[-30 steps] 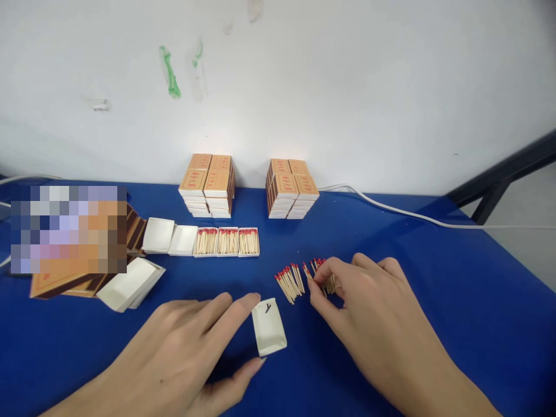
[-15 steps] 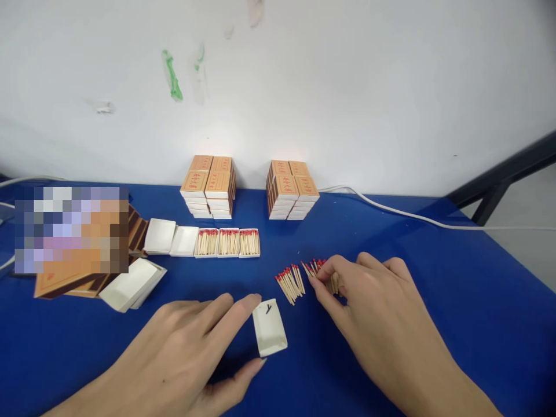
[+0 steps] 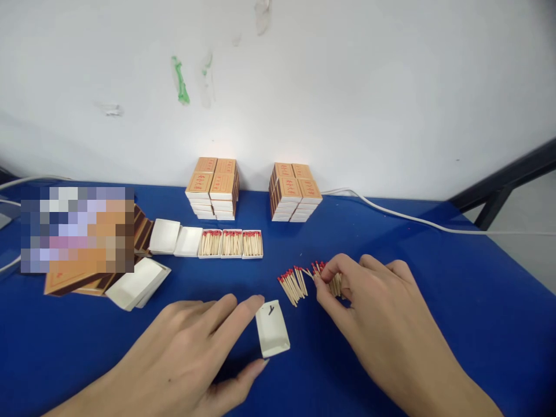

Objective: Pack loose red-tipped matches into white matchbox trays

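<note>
The left hand (image 3: 195,341) grasps a small white tray (image 3: 273,333) between thumb and forefinger, the forefinger at its eleven-o'clock corner and the thumb at its lower edge. The tray's long axis runs between eleven and twelve o'clock at the far end to between five and six at the near end; a dark mark lies inside near the far end.

At one o'clock from the tray, loose matches (image 3: 292,286) fan out on the blue worktop (image 3: 391,231), red heads toward eleven, tails toward five. The right hand (image 3: 382,324) has thumb and forefinger pinched on a match (image 3: 307,271) whose visible length slants toward ten; its other fingers curl over more matches, partly hidden.

Up at eleven from the tray, three filled trays (image 3: 231,244) stand side by side, heads toward twelve. Beyond them, stacked matchboxes (image 3: 296,191) stand near the wall (image 3: 369,98).
</note>
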The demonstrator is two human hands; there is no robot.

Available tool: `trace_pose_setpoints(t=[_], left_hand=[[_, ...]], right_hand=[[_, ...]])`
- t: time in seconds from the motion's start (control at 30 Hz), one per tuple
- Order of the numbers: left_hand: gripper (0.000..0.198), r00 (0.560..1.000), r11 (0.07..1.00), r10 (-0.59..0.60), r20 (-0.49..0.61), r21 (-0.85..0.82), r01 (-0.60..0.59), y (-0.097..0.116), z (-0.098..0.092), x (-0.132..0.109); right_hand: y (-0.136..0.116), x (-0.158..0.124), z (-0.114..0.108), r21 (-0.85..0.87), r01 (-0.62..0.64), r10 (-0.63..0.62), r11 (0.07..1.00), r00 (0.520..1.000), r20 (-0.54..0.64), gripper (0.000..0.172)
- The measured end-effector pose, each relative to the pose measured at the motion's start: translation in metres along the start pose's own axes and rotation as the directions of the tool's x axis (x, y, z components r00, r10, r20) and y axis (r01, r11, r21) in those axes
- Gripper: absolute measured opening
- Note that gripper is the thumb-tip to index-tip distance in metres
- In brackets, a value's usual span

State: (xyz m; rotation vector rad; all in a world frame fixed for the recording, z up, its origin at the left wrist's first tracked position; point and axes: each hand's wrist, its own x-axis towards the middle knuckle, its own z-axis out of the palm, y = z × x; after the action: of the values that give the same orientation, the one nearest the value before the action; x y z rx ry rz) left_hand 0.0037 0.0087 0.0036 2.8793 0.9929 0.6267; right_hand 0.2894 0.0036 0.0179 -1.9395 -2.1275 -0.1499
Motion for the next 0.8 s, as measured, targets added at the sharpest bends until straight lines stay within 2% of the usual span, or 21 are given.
trace_pose_setpoints(t=[0.27, 0.43, 0.8], left_hand=[[0.041, 1.0, 1.0, 0.014, -0.007, 0.008, -0.013, 0.001, -0.002, 0.005], [0.041, 1.0, 1.0, 0.018, -0.006, -0.001, -0.018, 0.001, -0.002, 0.005], [0.041, 1.0, 1.0, 0.019, -0.001, 0.004, -0.019, 0.0, 0.0, 0.007]], right_hand=[[-0.013, 0.005, -0.002, 0.228, -0.019, 0.001, 0.973, 0.997, 0.083, 0.023], [-0.016, 0.008, 0.002, 0.247, -0.026, 0.005, 0.969, 0.996, 0.086, 0.022], [-0.016, 0.009, 0.002, 0.206, 0.017, -0.01, 0.978, 0.999, -0.036, 0.023]])
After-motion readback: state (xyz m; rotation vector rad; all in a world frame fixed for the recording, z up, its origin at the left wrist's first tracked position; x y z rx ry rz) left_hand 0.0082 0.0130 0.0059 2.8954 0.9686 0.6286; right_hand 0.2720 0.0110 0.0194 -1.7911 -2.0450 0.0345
